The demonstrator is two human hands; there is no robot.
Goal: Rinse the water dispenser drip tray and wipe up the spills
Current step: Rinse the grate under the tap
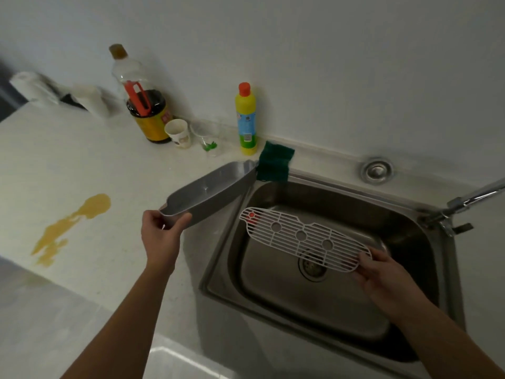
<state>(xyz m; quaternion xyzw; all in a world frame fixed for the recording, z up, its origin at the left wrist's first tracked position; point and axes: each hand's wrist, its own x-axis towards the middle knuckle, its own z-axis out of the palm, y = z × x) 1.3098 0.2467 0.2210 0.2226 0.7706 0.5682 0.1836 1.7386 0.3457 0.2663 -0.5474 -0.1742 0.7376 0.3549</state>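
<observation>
Left hand [161, 236]: closed on the near end of the grey drip tray [210, 191], thumb over the rim, fingers behind the wall. Tray lifted and tilted, hollow side toward the camera, above the countertop [90, 170] at the left edge of the sink [404, 302]; far end close to the green scouring pad [274, 165], contact not discernible.

Right hand [382, 274]: clasped on the right end of the white slotted grille [303, 237], held apart from the tray. Grille suspended over the sink basin, roughly level, with three round openings along the middle and a small red marker near the left end. Drain [313, 265] visible through and below the bars.

Yellow spill [73, 222]: irregular puddle on the countertop, well left of the tray, trailing toward the front edge.

Against the wall, left to right: large bottle [144, 105] with dark liquid and an orange handle, paper cup [179, 132], clear plastic cup [207, 138], yellow detergent bottle [246, 119] with orange cap. Scouring pad draped over the rear left corner of the sink. Chrome faucet [464, 203] at the right rim; round metal fitting [377, 170] on the ledge behind the basin.
</observation>
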